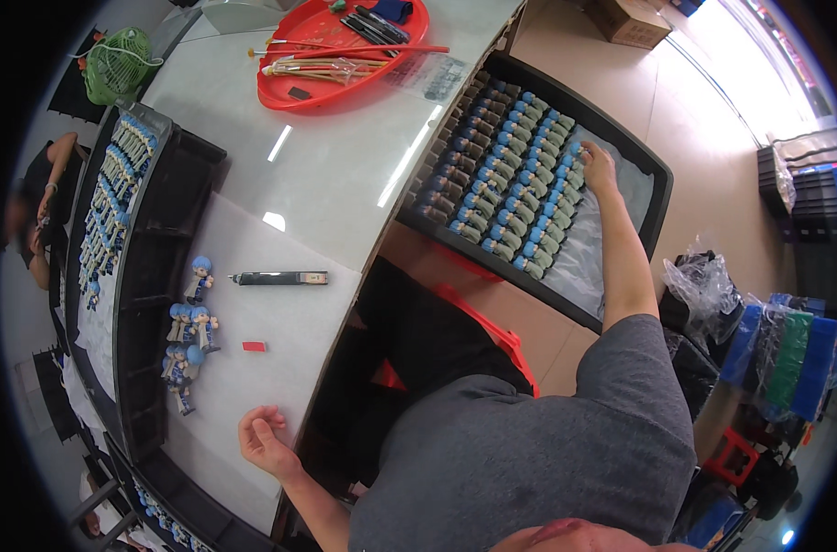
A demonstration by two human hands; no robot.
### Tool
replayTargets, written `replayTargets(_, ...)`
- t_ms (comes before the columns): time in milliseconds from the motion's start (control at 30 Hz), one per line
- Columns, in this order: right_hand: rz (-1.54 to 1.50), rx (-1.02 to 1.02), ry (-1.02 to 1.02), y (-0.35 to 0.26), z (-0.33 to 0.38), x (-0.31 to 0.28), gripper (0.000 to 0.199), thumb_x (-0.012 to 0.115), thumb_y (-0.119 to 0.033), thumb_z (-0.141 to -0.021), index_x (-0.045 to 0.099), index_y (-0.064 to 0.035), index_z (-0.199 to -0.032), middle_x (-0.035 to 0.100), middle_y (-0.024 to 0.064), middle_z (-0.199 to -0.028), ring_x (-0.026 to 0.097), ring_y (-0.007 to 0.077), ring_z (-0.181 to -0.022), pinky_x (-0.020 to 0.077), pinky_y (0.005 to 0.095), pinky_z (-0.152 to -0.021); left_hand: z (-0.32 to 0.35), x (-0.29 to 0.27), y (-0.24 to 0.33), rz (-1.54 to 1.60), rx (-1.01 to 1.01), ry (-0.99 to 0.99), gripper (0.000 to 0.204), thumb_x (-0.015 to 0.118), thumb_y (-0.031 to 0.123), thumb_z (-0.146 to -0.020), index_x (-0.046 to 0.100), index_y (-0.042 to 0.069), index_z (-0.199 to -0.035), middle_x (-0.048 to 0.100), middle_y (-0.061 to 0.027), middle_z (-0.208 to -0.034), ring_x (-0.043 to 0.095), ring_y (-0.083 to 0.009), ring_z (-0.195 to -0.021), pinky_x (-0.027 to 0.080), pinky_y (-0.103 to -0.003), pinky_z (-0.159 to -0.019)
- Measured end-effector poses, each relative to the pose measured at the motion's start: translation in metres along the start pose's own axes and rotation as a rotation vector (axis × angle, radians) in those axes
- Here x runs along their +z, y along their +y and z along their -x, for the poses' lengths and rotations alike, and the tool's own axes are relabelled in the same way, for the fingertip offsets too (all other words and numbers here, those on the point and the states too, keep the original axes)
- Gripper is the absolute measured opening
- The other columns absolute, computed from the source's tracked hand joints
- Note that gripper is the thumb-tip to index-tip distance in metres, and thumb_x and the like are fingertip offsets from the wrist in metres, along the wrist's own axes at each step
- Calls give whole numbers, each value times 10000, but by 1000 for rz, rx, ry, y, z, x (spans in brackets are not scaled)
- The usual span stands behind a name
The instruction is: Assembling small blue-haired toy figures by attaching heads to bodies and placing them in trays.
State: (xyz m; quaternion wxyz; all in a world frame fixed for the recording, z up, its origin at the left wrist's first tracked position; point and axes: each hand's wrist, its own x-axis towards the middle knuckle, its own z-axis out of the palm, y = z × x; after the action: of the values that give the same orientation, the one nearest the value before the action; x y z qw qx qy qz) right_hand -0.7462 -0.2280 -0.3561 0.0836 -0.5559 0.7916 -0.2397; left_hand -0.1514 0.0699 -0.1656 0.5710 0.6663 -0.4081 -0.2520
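Observation:
My right hand [599, 169] reaches out over a large black tray [656, 198]. Its fingertips are closed on a small blue-haired figurine [576, 148] at the end of the outermost row. Beside it, several rows of like figurines [519, 189] with grey-green bodies lie close together on a plastic sheet. My left hand [265, 442] hovers by the near edge of the white table [322, 230], its fingers loosely curled and apart, with nothing visible in them. Ahead of it on the table are a small red block [253, 347], a slim black-and-grey cutter-like tool [280, 278] and several loose blue-haired figurines [194, 322].
Along the table's left stands a black crate [147, 304], with more figurines [115, 193] beyond it. A red basin [285, 87] of brushes and pens sits at the far side, near a green basket [119, 66]. Another person [55, 198] works at the left. Plastic-wrapped stacks [777, 354] stand right.

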Motion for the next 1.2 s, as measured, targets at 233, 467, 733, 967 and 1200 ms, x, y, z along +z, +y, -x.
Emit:
replayTargets(233, -48, 41, -73, -1, 0, -1, 284, 499, -144, -834, 592, -153, -1102, 588, 151, -1017, 554, 314, -976, 430, 372, -852, -4, 4, 3, -13, 6, 12, 175, 514, 153, -893, 562, -14, -901, 601, -98, -783, 521, -124, -620, 425, -226, -580)
replayTargets(467, -79, -4, -214, 13, -12, 25, 457, 459, -373, -886, 541, -17, -1161, 568, 164, -1141, 525, 278, -1085, 388, 335, -920, 3, -2, 7, 91, -147, 29, 88, 543, 37, -854, 575, -26, -907, 609, -70, -797, 544, -92, -674, 440, -197, -614)
replayTargets(733, 192, -116, -336, 53, -46, 21, 516, 384, -468, -891, 450, -127, -1273, 515, 155, -1216, 451, 321, -1147, 337, 394, -948, 3, 0, 10, 74, -148, -56, 116, 594, 52, -826, 591, -27, -911, 621, -56, -828, 557, -70, -724, 446, -190, -627)
replayTargets(967, -362, -215, 248, -141, 11, -39, 474, 468, -309, -903, 396, -26, -1277, 547, 179, -1115, 530, 262, -1007, 405, 362, -876, -62, 1, 53, -254, 179, 46, 151, 632, 125, -775, 603, -10, -835, 616, -97, -763, 587, -179, -628, 467, -261, -578)
replayTargets(1200, -1041, -699, -279, -364, 190, -77, 326, 490, 0, -871, 450, 17, -1195, 584, 100, -995, 557, 161, -919, 449, 271, -812, -125, 6, 8, -803, 379, 97, 189, 624, 108, -727, 577, -3, -872, 610, -162, -849, 582, -334, -703, 470, -407, -660)
